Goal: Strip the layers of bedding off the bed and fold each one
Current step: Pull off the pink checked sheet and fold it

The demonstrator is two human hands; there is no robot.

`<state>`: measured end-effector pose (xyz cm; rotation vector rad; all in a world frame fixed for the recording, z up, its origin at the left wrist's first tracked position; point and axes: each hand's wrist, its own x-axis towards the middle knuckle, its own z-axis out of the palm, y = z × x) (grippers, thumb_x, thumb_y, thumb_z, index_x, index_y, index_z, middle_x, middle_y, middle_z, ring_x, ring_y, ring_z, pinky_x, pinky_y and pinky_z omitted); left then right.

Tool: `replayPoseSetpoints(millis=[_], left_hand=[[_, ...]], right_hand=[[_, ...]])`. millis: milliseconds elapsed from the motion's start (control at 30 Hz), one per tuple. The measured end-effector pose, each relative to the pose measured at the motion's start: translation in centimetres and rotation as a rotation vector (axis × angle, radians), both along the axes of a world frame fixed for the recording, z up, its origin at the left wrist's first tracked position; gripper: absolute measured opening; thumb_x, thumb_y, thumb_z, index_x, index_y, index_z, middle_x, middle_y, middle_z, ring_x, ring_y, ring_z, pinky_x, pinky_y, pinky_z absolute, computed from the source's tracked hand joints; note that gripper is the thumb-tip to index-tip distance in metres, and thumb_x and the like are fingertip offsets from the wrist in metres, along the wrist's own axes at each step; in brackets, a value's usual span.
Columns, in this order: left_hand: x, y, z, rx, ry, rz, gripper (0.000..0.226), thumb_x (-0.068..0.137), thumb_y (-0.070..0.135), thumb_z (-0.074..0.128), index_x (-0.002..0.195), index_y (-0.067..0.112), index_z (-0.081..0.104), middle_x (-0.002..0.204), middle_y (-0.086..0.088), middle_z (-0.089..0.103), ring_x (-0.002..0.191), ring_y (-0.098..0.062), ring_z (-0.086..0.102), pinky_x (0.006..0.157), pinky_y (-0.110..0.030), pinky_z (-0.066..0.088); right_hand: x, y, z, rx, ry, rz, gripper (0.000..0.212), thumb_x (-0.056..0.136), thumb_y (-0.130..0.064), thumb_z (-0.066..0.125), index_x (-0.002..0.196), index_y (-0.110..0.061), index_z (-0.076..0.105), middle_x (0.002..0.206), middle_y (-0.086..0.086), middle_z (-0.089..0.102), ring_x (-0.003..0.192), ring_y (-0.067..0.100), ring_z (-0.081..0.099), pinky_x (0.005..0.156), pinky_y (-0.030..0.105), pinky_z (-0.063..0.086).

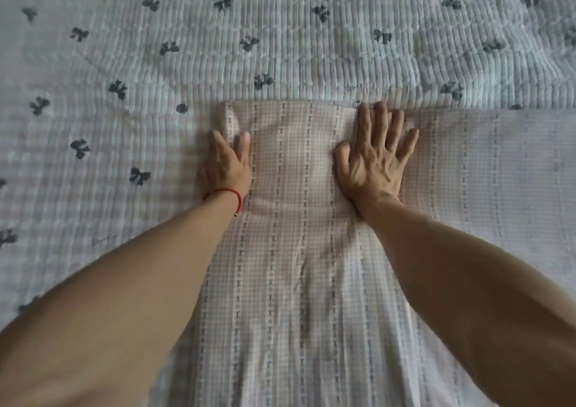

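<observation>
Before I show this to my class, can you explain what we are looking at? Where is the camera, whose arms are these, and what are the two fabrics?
There is no machine here. The one picture comes from a camera worn on a person's head, looking forward and down, so the two bare arms reaching in are that person's own. The left hand, with a red string bracelet on its wrist, lies at the left edge of a folded pink checked sheet, its fingertips partly hidden in the fold. The right hand presses flat on the sheet, fingers spread. Neither hand clearly grips anything. Under the sheet lies a white quilted cover with dark bows, spread across the bed.
</observation>
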<state>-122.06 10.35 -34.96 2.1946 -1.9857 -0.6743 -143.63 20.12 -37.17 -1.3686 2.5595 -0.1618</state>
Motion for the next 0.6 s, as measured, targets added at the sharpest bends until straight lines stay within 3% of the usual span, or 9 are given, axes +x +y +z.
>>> replayPoseSetpoints(millis=[100, 167, 300, 367, 433, 533, 600], left_hand=[[2.4, 2.5, 2.3, 0.121, 0.231, 0.081, 0.072, 0.093, 0.067, 0.05, 0.14, 0.014, 0.039, 0.139, -0.01, 0.057, 0.123, -0.035, 0.057, 0.1, -0.04, 0.046], [4.8, 5.6, 3.7, 0.217, 0.288, 0.075, 0.089, 0.082, 0.075, 0.058, 0.146, 0.017, 0.036, 0.144, -0.008, 0.054, 0.127, -0.032, 0.054, 0.105, -0.041, 0.045], [10.0, 15.5, 6.6, 0.38, 0.26, 0.131, 0.109, 0.073, 0.076, 0.069, 0.154, 0.015, 0.031, 0.153, -0.01, 0.046, 0.136, -0.031, 0.048, 0.11, -0.045, 0.043], [12.1, 20.6, 7.3, 0.435, 0.285, 0.191, 0.103, 0.081, 0.064, 0.071, 0.157, 0.01, 0.027, 0.156, -0.013, 0.042, 0.14, -0.031, 0.044, 0.11, -0.042, 0.04], [12.9, 24.9, 8.5, 0.445, 0.332, 0.23, 0.094, 0.086, 0.053, 0.072, 0.155, 0.006, 0.029, 0.15, -0.012, 0.049, 0.131, -0.024, 0.05, 0.102, -0.036, 0.042], [13.2, 26.7, 10.0, 0.479, 0.331, 0.216, 0.077, 0.087, 0.043, 0.075, 0.147, 0.007, 0.042, 0.122, -0.001, 0.058, 0.122, -0.023, 0.057, 0.09, -0.028, 0.04], [13.2, 24.7, 10.4, 0.498, 0.278, 0.173, 0.064, 0.086, 0.048, 0.074, 0.136, 0.013, 0.054, 0.117, 0.006, 0.057, 0.118, -0.027, 0.061, 0.083, -0.027, 0.045]], right_hand=[[-0.3, 0.9, 1.9, 0.05, -0.028, 0.05, 0.078, 0.097, -0.052, 0.02, 0.165, -0.021, -0.004, 0.172, 0.008, -0.012, 0.157, 0.034, -0.016, 0.122, 0.066, -0.008], [0.7, 3.7, 3.5, 0.01, -0.033, 0.204, 0.076, 0.1, -0.051, 0.022, 0.164, -0.023, -0.005, 0.172, 0.008, -0.014, 0.157, 0.035, -0.014, 0.121, 0.068, -0.01], [7.7, 20.0, 5.4, -0.034, -0.146, 0.509, 0.067, 0.105, -0.054, 0.028, 0.165, -0.03, 0.011, 0.173, 0.006, 0.0, 0.158, 0.034, -0.009, 0.122, 0.069, -0.002], [10.4, 28.7, 5.2, 0.037, -0.185, 0.491, 0.069, 0.105, -0.054, 0.032, 0.165, -0.032, 0.006, 0.173, 0.005, -0.008, 0.158, 0.034, -0.013, 0.122, 0.068, -0.002], [11.9, 34.8, 5.5, 0.035, -0.196, 0.467, 0.071, 0.104, -0.052, 0.035, 0.165, -0.028, 0.007, 0.173, 0.009, -0.007, 0.158, 0.037, -0.007, 0.122, 0.063, 0.005], [12.8, 38.5, 6.4, 0.05, -0.23, 0.519, 0.07, 0.105, -0.053, 0.033, 0.165, -0.024, 0.011, 0.172, 0.013, -0.001, 0.158, 0.039, 0.0, 0.121, 0.057, 0.009], [12.0, 37.9, 6.7, 0.043, -0.272, 0.522, 0.068, 0.106, -0.056, 0.027, 0.165, -0.029, 0.01, 0.173, 0.005, -0.003, 0.159, 0.033, -0.003, 0.122, 0.054, 0.007]])
